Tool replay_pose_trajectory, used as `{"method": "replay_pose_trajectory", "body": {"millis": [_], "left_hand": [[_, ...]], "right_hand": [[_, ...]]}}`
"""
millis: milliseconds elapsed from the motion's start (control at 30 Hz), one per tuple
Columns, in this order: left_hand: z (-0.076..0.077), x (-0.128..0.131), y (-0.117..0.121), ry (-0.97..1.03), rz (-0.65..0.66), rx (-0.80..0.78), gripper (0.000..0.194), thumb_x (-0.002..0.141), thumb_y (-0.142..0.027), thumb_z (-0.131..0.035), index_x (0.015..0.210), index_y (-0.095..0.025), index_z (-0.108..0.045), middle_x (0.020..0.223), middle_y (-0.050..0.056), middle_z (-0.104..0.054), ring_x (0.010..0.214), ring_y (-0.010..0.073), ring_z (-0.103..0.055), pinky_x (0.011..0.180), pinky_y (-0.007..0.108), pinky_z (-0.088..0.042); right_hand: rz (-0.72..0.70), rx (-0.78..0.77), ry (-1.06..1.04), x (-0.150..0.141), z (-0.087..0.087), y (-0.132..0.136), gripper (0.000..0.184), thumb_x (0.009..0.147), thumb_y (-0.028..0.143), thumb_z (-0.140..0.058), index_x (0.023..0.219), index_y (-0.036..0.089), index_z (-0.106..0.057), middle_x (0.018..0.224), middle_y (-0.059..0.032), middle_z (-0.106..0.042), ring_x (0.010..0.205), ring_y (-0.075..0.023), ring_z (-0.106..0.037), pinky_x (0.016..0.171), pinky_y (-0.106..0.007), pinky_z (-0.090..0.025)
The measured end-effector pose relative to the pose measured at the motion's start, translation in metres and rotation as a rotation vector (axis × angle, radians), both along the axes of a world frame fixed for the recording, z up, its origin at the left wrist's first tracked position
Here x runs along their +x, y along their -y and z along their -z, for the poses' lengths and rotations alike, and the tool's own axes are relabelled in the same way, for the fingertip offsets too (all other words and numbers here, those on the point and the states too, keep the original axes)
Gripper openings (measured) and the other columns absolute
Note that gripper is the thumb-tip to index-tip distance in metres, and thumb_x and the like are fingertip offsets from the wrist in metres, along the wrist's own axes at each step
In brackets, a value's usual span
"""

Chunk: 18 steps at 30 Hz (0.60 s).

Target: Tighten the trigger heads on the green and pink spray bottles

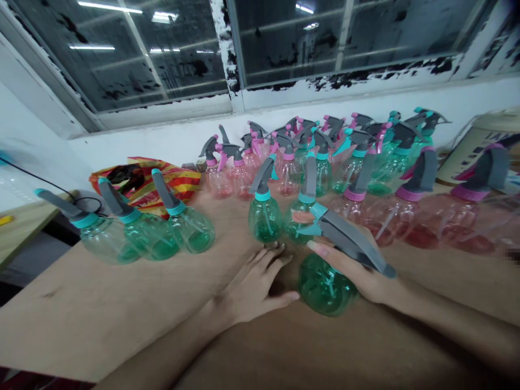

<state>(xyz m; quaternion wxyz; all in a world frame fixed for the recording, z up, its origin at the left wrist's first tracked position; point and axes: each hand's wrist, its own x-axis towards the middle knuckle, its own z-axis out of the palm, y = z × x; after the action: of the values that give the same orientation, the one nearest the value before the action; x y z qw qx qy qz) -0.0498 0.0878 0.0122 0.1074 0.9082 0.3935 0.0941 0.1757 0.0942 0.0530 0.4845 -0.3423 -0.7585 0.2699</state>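
Observation:
My right hand (357, 271) is wrapped around the grey and teal trigger head (349, 238) of a green spray bottle (325, 287) that stands on the wooden table (101, 314). My left hand (255, 281) lies flat on the table just left of that bottle, fingers stretched out, thumb close to the bottle's base. Two more green bottles (266, 216) stand right behind my hands.
Three green spray bottles (150, 233) stand in a row at the left. Several pink (406, 216) and green bottles crowd the back and right of the table below the window. A red and yellow striped bag (162, 181) lies at the back left. A cream canister (479, 141) stands far right.

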Motion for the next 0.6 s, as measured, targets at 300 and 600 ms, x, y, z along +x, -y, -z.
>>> {"method": "replay_pose_trajectory", "body": {"millis": [300,600], "left_hand": [[0.0024,-0.0001,-0.0011,-0.006,0.0,-0.004,0.071,0.09,-0.062,-0.049,0.142,-0.015,-0.04,0.148,0.017,-0.044,0.141,0.0315,-0.036,0.115,0.054,-0.031],[0.0009,-0.0004,-0.0001,-0.002,-0.001,0.005,0.069,0.089,-0.062,-0.05,0.14,-0.017,-0.042,0.149,0.015,-0.044,0.141,0.0307,-0.036,0.116,0.053,-0.03]], "right_hand": [[-0.003,-0.095,-0.06,-0.0037,-0.0036,0.0013,0.024,0.087,0.042,-0.061,0.107,0.03,-0.068,0.095,-0.0017,-0.072,0.082,-0.0204,-0.068,0.078,-0.038,-0.054],[0.014,-0.045,-0.067,-0.0065,-0.009,0.0014,0.014,0.087,0.04,-0.061,0.09,0.027,-0.066,0.082,0.0002,-0.069,0.078,-0.0186,-0.066,0.067,-0.032,-0.052]]}}
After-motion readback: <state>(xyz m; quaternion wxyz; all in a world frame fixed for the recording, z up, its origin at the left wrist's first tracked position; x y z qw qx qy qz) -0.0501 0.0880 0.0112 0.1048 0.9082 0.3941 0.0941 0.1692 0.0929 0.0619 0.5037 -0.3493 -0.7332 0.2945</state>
